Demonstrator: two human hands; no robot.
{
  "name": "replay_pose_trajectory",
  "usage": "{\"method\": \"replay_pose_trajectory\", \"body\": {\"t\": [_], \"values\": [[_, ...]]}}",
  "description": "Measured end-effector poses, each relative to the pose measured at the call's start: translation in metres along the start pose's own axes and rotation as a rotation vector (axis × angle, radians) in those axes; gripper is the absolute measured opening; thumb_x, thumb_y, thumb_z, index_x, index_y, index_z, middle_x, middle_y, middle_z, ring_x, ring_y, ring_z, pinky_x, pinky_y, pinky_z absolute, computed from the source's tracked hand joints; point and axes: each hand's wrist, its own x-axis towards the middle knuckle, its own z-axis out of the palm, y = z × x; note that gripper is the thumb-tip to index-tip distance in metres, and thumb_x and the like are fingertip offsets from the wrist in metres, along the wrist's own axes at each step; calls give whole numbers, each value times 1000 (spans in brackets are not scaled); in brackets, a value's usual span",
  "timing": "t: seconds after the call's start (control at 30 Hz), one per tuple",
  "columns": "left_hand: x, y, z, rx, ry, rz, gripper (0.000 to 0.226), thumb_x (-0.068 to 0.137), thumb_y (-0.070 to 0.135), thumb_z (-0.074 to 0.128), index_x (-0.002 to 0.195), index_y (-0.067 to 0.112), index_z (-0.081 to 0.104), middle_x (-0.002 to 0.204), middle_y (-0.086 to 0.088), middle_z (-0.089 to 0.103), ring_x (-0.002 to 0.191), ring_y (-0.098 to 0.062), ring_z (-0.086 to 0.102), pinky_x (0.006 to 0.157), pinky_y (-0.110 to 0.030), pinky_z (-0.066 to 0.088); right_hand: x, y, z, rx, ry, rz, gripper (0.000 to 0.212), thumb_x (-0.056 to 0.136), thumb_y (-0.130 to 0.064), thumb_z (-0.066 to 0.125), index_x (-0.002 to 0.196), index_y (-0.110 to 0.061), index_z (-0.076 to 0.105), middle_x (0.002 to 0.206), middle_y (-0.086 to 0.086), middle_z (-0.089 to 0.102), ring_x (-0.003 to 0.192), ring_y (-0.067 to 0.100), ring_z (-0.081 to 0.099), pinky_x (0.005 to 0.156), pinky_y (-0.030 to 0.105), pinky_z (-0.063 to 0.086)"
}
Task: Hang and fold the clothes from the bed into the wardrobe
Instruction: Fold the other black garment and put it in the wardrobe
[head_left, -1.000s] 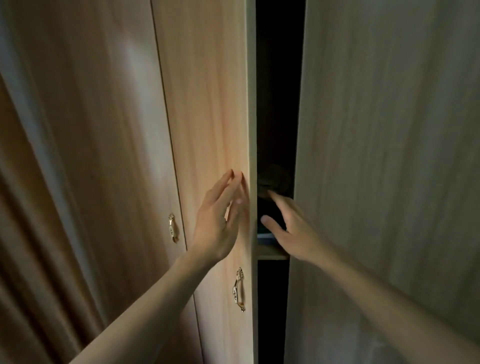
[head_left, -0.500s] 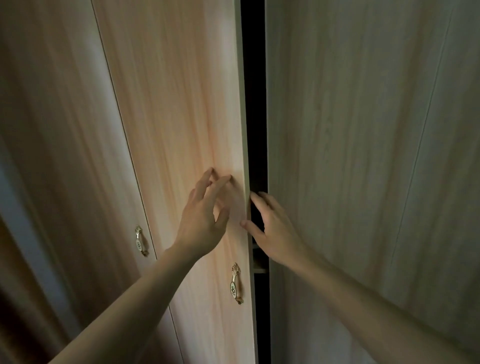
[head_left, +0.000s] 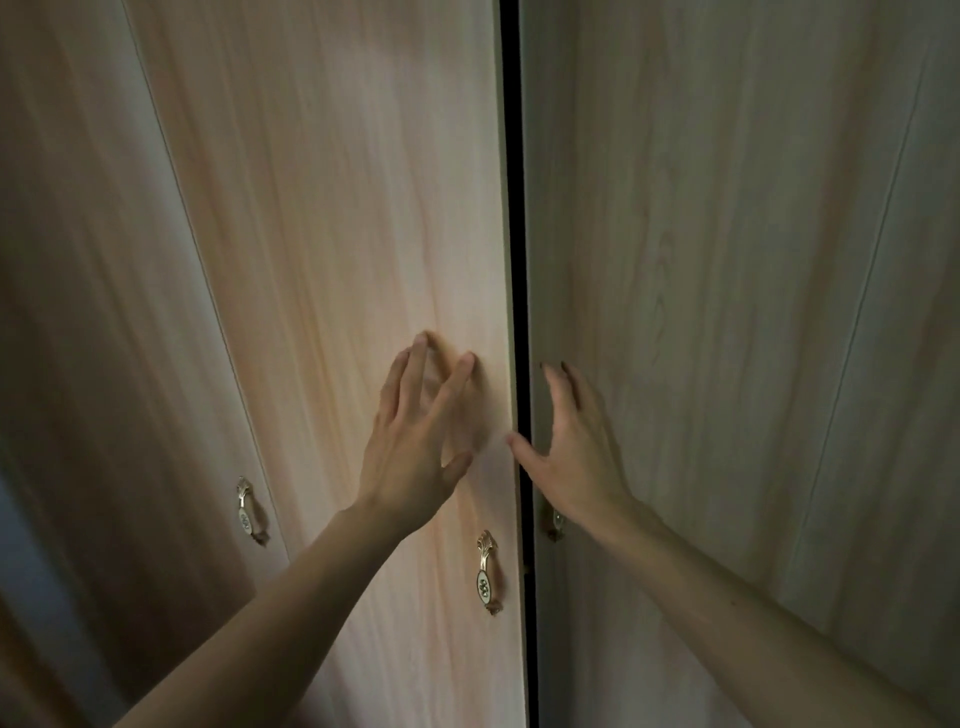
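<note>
Reached up with both bare arms, a gold handle (head_left: 487, 571) just below the left thumb. Touched the left wardrobe door (head_left: 337, 208) with the left hand (head_left: 410, 457), fingers spread wide, tips pointing up. Rested the right hand (head_left: 571, 462) on the right wardrobe door (head_left: 727, 260), fingers close together, thumb out toward the thin dark gap (head_left: 511, 208). Faced both doors right at the fingertips, tall, long side up and down, almost closed.

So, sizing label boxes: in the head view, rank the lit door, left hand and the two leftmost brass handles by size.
1. lit door
2. left hand
3. lit door's handle and far-left handle: these look alike, so they are unranked.
</note>
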Motion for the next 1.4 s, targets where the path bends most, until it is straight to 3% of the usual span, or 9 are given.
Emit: {"method": "replay_pose_trajectory", "body": {"t": [0.13,0.3,0.47,0.7,0.87,1.07,1.4], "values": [[12,-4,14,90,-5,17,115,75,47,80,156,38,-1,166,-8,-9,152,-33,-6,117,-55,30,22,12,0,-117,3,52,98,84,-47,71,156,-22,10,164,4,11,150,21,13,118,35,20],[29,-2,32,67,3,-38,101,83,48,72,156,38,3,166,-4,-11,152,-31,-8,113,-50,34,49,28,7,-222,59,145,117,76,-54,76,157,-17,1,165,6,3,152,22,4,121,42,20],[43,-11,51,58,-35,-33,101,88,26,70,155,39,-4,162,1,-27,149,-29,-23,115,-51,33,67,38,17,-301,67,48,125,77,-52,76,154,-17,-16,164,4,-16,151,18,-14,124,37,6],[56,-26,74,33,-21,-10,98,86,11,63,156,38,0,163,0,-24,150,-29,-22,116,-52,33,90,48,29,-392,90,0,140,67,-59,81,151,-11,-20,158,7,-33,147,22,-28,124,44,-2],[65,-30,89,39,22,-9,98,84,6,63,157,34,5,164,-3,-19,150,-30,-20,120,-53,20,96,56,44,-433,149,-2,146,61,-66,80,153,-6,-15,160,13,-27,148,26,-26,123,48,-1],[68,-33,103,90,93,0,97,80,3,64,158,27,12,166,-9,-11,151,-35,-12,118,-57,23,102,69,54,-449,232,-18,144,57,-58,87,155,-1,-2,164,15,-13,151,29,-16,123,50,7],[70,-25,93,157,49,5,87,82,9,59,157,21,19,165,-16,-6,150,-44,-8,115,-60,26,99,64,52,-503,209,-19,145,56,-59,86,155,0,-4,163,19,-11,151,33,-13,123,49,6]]}}
